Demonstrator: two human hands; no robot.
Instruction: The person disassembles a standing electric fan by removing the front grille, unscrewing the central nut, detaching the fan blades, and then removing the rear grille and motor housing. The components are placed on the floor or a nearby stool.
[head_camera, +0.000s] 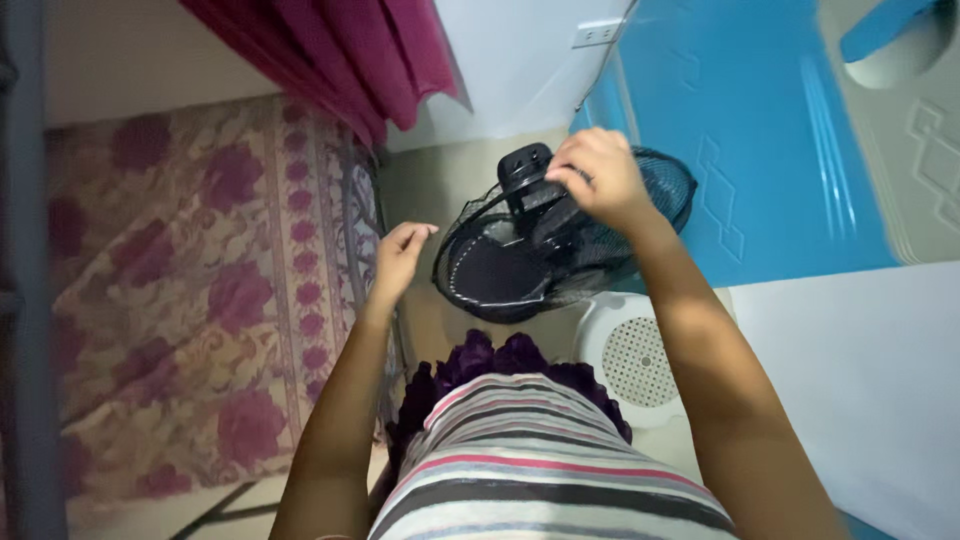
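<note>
Your own body, seen from above. Both forearms are bare to the elbow, with no sleeves, watch or bracelet showing; your left hand (400, 255) and right hand (598, 180) carry no gloves. Your top (540, 460) is horizontally striped in white, grey, dark charcoal and pink. Below it shows a ruffled, deep purple hem (500, 360).

Both your bare arms stretch forward and down. Your left hand (400, 258) hangs free, palm turned inward, fingers loosely curled and holding nothing. Your right hand (597, 178) reaches farther, wrist bent, fingers curled downward in a grip.
</note>
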